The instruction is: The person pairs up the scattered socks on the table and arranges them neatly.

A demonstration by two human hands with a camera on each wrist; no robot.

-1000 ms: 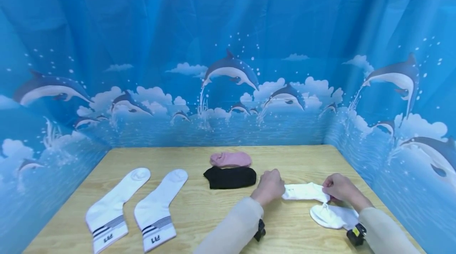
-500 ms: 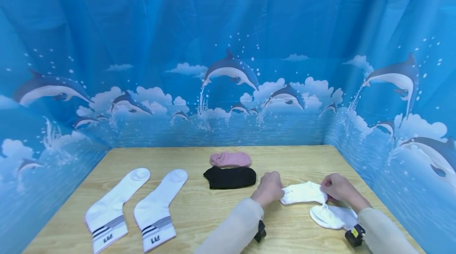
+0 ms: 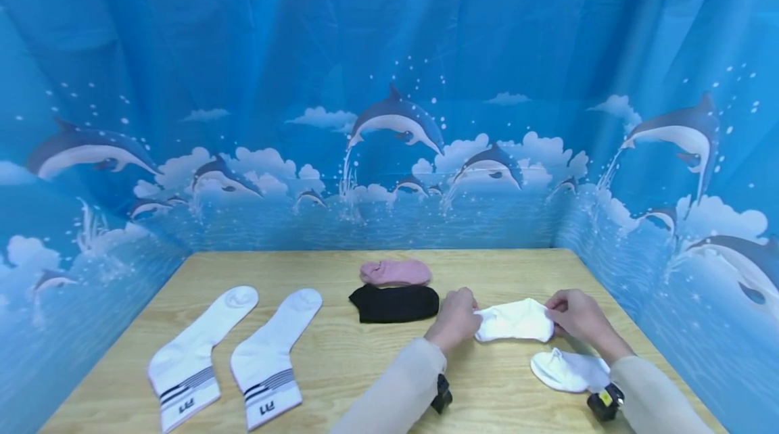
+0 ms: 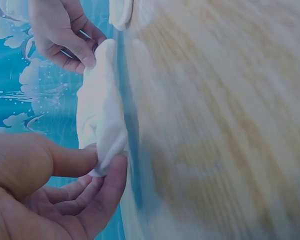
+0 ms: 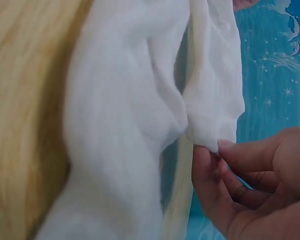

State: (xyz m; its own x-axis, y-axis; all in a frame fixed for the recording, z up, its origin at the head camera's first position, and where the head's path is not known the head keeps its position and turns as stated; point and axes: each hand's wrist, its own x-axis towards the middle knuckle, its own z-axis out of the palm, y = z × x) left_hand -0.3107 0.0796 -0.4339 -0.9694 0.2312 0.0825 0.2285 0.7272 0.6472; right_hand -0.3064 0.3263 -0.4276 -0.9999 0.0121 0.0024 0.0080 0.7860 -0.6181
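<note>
A short white sock [image 3: 514, 321] is stretched sideways between both hands at the right of the table. My left hand [image 3: 455, 319] pinches its left end; in the left wrist view the thumb and fingers close on the white fabric [image 4: 102, 115]. The other end is pinched by my right hand [image 3: 581, 319], thumb against forefinger, as the right wrist view shows at the sock's corner [image 5: 215, 120]. A second short white sock [image 3: 569, 371] lies on the table just below the right hand, partly overlapped by the sleeve and wrist camera.
A black sock [image 3: 395, 304] lies left of my left hand, with a pink sock [image 3: 395, 272] behind it. Two long white socks with dark stripes, one left [image 3: 191, 356] and one right [image 3: 274, 356], lie side by side on the wooden table [image 3: 341, 380]. A blue dolphin curtain [image 3: 292, 82] surrounds the table.
The held white sock has turned and spread wider, its printed mark no longer showing, and has shifted slightly left and away. Both hands have moved a little with it, away from the lower sock.
</note>
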